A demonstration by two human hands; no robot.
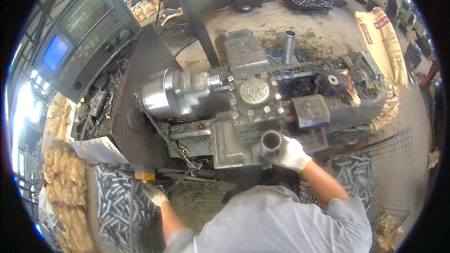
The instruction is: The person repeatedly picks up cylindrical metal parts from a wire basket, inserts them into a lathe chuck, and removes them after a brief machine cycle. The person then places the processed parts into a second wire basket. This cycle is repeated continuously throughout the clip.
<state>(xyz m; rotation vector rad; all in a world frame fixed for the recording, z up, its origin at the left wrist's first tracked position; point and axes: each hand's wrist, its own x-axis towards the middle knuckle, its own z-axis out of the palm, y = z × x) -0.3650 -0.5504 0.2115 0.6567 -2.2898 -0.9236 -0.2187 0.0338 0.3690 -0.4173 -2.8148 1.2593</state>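
My right hand [291, 155], in a white glove, is closed around the side of a short, wide metal tube [271, 141]. The tube stands upright, its dark open end up, at the front of a lathe. My left hand [155, 194], also gloved, is low at the left beside a bin of metal tubes [112, 204], below a small orange block [145, 176]; its fingers are too small and shaded to make out. Beyond my right hand is the lathe's round-topped tool turret [254, 91]. To its left, the shiny chuck [159, 93] carries a stepped cylindrical piece [213, 80].
A control panel with a blue screen [55, 52] leans in at the left. Another upright tube [289, 47] stands behind the turret. Metal chips [190, 159] lie along the lathe bed. More tubes fill a wire basket [352, 175] at the right, near a tan sack [382, 47].
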